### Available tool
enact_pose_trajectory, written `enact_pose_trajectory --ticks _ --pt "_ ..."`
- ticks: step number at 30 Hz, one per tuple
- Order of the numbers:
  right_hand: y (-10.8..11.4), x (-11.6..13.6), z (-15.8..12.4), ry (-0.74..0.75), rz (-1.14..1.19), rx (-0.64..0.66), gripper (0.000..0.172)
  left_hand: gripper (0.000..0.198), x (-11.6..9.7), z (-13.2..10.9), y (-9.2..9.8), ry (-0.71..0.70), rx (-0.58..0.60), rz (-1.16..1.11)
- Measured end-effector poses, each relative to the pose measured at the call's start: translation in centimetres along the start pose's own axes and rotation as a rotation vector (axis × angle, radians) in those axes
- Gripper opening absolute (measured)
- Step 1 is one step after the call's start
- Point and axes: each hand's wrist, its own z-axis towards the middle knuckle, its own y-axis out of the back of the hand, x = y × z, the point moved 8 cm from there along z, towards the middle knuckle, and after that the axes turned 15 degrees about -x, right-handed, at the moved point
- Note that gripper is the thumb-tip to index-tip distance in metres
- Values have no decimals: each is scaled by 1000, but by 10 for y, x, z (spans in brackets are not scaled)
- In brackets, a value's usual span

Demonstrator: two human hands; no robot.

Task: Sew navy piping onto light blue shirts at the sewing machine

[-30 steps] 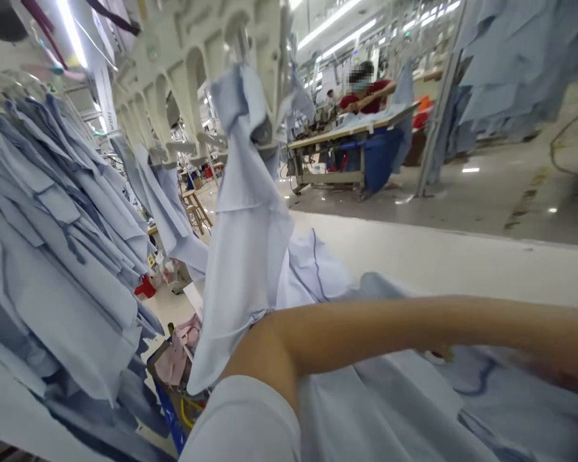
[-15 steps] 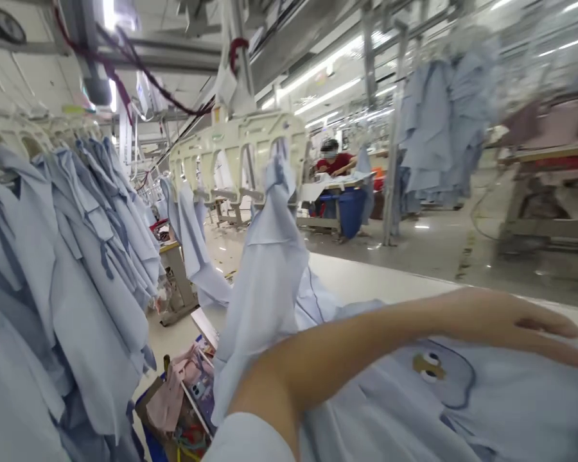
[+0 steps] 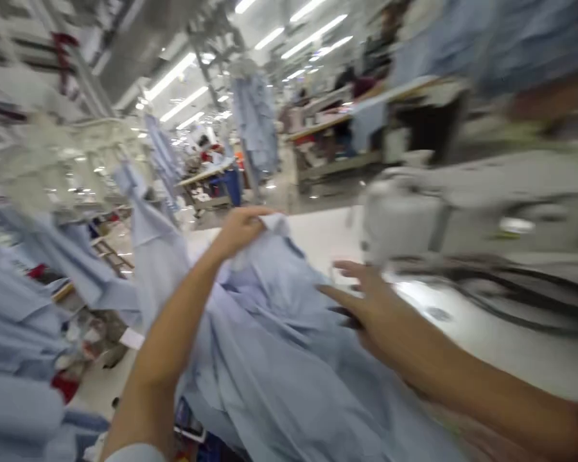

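Note:
A light blue garment [image 3: 279, 333] lies bunched over the near edge of a white table [image 3: 486, 333]. My left hand [image 3: 238, 230] is closed on its upper edge and lifts it. To the right, my right hand [image 3: 361, 301] rests on the cloth with its fingers spread and holds nothing. The whole picture is smeared by motion.
A grey sewing machine [image 3: 414, 218] stands on the table just beyond my right hand. Light blue garments [image 3: 29, 308] hang on a white rack at the left. More sewing tables [image 3: 347, 128] and hanging garments [image 3: 257, 122] fill the hall behind, with people working there.
The view swung right, bringing the sewing machine in. My left hand rose and closed on the garment's upper edge. My right hand came into view on the cloth.

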Motion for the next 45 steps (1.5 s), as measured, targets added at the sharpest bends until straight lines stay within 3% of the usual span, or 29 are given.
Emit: enact_pose_trajectory --ticks 2,5,7,9,10,12,14,15,18,20,22,25,28,31,35,38,41,45 --pt "-18 -14 -7 -243 82 326 51 21 9 13 5 42 -50 -63" --pt "-17 -7 -1 -445 335 516 48 25 7 25 -1 -1 -116 43" --pt "-5 23 -4 -468 749 716 39 30 -4 19 -30 -104 -60 174" --pt "22 49 -19 -497 1102 913 37 30 -17 -3 -83 -217 109 219" --pt "35 54 -29 -527 1183 961 37 27 -23 -19 -111 -264 202 201" --pt "55 46 -54 -605 1122 956 37 21 -33 -49 -157 -325 306 134" --pt "65 18 -77 -670 844 843 39 14 -42 -72 -183 -384 348 76" --pt "69 0 -87 -672 667 768 42 12 -45 -80 -188 -418 342 54" --pt "70 -41 -95 -507 255 553 53 14 -60 -89 -167 -615 158 14" --pt "61 -51 -87 -290 171 435 55 13 -75 -102 -145 -817 54 -13" --pt "46 -51 -79 -60 179 380 50 11 -87 -122 -136 -974 105 -42" --pt "26 -49 -77 170 156 398 40 14 -91 -146 -136 -1019 226 -72" --pt "35 -55 -83 175 87 350 37 19 -86 -151 -141 -908 234 -106" --pt "68 -57 -97 117 91 339 34 26 -75 -143 -151 -779 240 -109" --pt "98 -63 -108 -37 17 369 32 31 -70 -137 -166 -732 276 -101" --pt "86 -66 -100 -13 -50 356 43 33 -69 -133 -177 -676 305 -28" --pt "54 -73 -90 34 -64 386 53 32 -70 -129 -182 -645 326 29" --pt "30 -80 -81 110 -56 450 47 32 -68 -126 -183 -644 366 24"
